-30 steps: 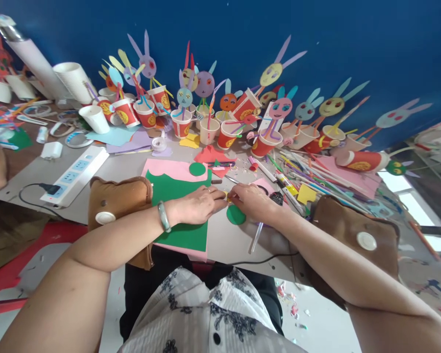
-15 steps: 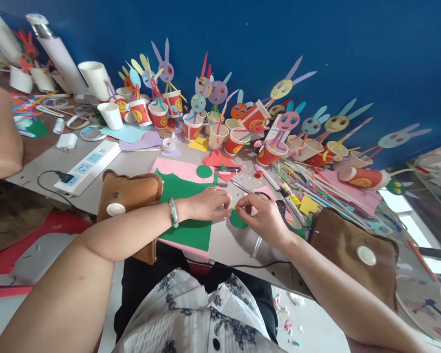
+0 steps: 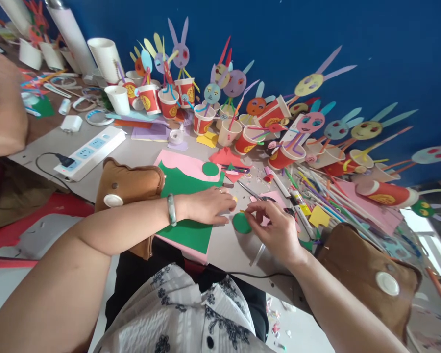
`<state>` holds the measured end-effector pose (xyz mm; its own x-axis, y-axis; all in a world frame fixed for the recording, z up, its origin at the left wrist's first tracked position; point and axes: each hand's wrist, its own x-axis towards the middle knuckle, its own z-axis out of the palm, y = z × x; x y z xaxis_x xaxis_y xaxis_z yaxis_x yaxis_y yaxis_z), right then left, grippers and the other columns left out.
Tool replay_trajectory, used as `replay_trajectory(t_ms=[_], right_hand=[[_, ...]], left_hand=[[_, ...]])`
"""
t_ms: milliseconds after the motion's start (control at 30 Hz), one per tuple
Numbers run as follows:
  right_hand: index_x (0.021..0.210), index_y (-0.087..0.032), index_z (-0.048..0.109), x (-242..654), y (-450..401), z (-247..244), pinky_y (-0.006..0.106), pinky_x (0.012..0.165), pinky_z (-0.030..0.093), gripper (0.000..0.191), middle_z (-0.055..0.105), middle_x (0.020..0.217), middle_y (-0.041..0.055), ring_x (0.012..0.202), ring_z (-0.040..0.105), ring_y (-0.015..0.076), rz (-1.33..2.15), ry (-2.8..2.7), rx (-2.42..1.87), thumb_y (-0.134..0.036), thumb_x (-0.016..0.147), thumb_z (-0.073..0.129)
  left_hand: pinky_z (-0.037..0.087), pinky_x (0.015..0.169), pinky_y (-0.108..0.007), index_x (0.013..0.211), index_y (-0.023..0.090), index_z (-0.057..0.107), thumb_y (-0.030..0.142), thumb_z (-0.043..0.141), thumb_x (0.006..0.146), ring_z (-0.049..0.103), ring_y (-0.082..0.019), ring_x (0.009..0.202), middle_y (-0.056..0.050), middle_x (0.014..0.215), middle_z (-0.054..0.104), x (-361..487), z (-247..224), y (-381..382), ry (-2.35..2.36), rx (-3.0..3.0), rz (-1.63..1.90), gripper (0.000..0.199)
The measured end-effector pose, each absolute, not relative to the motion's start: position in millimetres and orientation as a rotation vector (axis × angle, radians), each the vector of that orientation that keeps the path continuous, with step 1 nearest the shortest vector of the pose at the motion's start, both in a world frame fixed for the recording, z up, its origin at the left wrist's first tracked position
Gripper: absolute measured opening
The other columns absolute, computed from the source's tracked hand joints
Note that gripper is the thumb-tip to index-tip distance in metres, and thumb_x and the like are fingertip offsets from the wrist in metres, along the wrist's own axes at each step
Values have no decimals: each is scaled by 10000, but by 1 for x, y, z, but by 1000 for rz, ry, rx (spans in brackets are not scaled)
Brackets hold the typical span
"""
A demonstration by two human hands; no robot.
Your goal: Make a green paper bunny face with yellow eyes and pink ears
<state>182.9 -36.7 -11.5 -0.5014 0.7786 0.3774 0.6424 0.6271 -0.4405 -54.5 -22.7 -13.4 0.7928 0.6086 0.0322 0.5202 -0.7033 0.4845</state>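
My left hand (image 3: 215, 205), with a bracelet at the wrist, lies palm down with bent fingers over the right edge of the green paper (image 3: 187, 238). A tiny yellow piece (image 3: 235, 199) is by its fingertips. The thumb and index finger of my right hand (image 3: 274, 225) are pinched on a small yellow piece (image 3: 242, 211), just above a green paper circle (image 3: 241, 223) on the table. Another green circle (image 3: 210, 169) lies on the pink paper (image 3: 183, 162). Scissors (image 3: 252, 191) rest behind my right hand, partly hidden.
Paper cups with rabbit figures (image 3: 204, 117) line the blue wall. Pipe cleaners and markers (image 3: 301, 201) lie at the right. A power strip (image 3: 91, 152) and brown cushions (image 3: 132, 184) flank the work area. Another person's arm (image 3: 5, 108) is at far left.
The view has shifted slightly. My right hand has moved a little to the right of the green circle, uncovering more of it. My left hand stays over the paper's edge.
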Motion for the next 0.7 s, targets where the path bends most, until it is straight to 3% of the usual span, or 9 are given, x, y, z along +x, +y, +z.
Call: replay_trajectory(t_ms=[300, 467, 700], right_hand=[[973, -240, 648, 192, -32, -12, 315, 629, 515, 90, 647, 658, -8, 604, 590, 164, 180, -2362, -1062, -186, 909, 616], [953, -240, 625, 191, -31, -10, 323, 683, 500, 101, 637, 632, -23, 575, 605, 149, 132, -2463, -941, -148, 924, 595], [938, -241, 627, 191, -30, -14, 324, 685, 490, 126, 697, 681, -3, 612, 664, 158, 129, -2547, -905, -125, 909, 587]], left_hand=[[405, 965, -407, 1352, 310, 581, 442, 727, 858, 504, -288, 1191, -85, 1278, 565, -59, -19, -26, 749, 2658, 237, 532], [380, 1008, -454, 1328, 315, 620, 529, 752, 821, 451, -335, 1273, -117, 1322, 545, -57, -20, -29, 751, 2676, 194, 565], [372, 1000, -428, 1240, 279, 647, 519, 771, 808, 455, -326, 1257, -111, 1314, 541, -58, -21, -34, 763, 2661, 272, 509]])
